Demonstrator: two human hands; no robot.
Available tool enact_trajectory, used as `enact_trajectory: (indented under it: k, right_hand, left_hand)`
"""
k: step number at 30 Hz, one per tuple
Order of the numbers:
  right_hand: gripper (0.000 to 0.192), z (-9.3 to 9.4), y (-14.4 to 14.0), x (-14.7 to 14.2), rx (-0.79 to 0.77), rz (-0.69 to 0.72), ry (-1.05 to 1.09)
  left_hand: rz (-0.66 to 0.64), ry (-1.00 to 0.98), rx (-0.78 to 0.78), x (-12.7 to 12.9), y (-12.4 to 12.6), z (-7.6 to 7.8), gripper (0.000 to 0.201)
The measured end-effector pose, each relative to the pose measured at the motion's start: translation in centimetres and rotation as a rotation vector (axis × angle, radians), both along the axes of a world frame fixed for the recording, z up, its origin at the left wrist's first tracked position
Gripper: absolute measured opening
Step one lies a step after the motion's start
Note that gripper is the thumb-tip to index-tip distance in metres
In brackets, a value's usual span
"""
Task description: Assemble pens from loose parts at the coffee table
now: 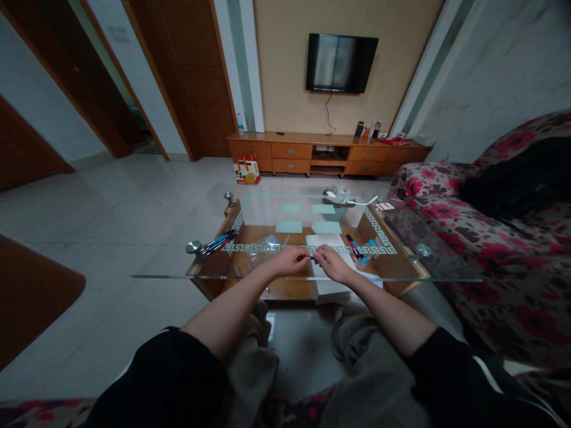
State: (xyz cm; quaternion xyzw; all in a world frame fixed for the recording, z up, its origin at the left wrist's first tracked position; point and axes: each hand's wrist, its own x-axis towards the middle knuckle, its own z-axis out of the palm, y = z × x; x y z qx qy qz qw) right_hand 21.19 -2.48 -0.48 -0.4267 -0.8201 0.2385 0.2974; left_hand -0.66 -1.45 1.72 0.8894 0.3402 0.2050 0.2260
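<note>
Over the near edge of the glass table (169, 276), my left hand (289, 261) and my right hand (332, 263) meet with closed fingers. Between them is a thin, dark pen (311, 257) with a reddish part at the left; the fingers cover most of it. Several pens (218, 242), blue and black, lie in a bundle on the glass to the left of my hands. To the right, a smaller group of pens (354, 246) with red and blue parts lies on the table.
Beneath the glass, a white box (330, 288) rests on the wooden shelf. A basket (336, 211) with crumpled contents is near the far right corner, by a small card (385, 206). A flowered sofa (482, 249) stands at the right; a paper bag (247, 171) is on the floor.
</note>
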Motion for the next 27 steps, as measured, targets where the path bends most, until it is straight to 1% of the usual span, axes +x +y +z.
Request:
enact_trajectory:
  k: [3,7,9,13,18,22,27]
  right_hand:
    - [0.041,0.0,-0.1,0.1,-0.004,-0.003,-0.002]
    - [0.029,-0.3,0.0,0.1,0.011,-0.065,0.011]
    - [0.025,-0.4,0.1,0.1,0.024,-0.072,0.014]
    - [0.027,-0.4,0.1,0.0,0.044,-0.062,0.009]
    - [0.021,-0.2,-0.1,0.1,0.022,-0.077,0.009]
    - [0.028,-0.1,0.0,0.1,0.041,-0.031,0.002]
    - [0.035,-0.4,0.2,0.2,0.055,-0.017,-0.032]
  left_hand:
    - [-0.001,0.003,0.005,0.0,0.0,0.0,0.026]
    - [0.013,0.010,0.004,-0.1,0.2,-0.3,0.025]
    - [0.003,0.000,0.000,-0.2,0.3,-0.5,0.023]
    - [-0.021,-0.002,0.001,-0.1,0.5,-0.7,0.021]
    - [0.002,0.007,0.004,-0.2,0.7,-1.0,0.024]
    - [-0.011,0.020,-0.016,-0.2,0.7,-1.1,0.027]
    - [-0.017,0.030,-0.023,-0.1,0.7,-1.0,0.025]
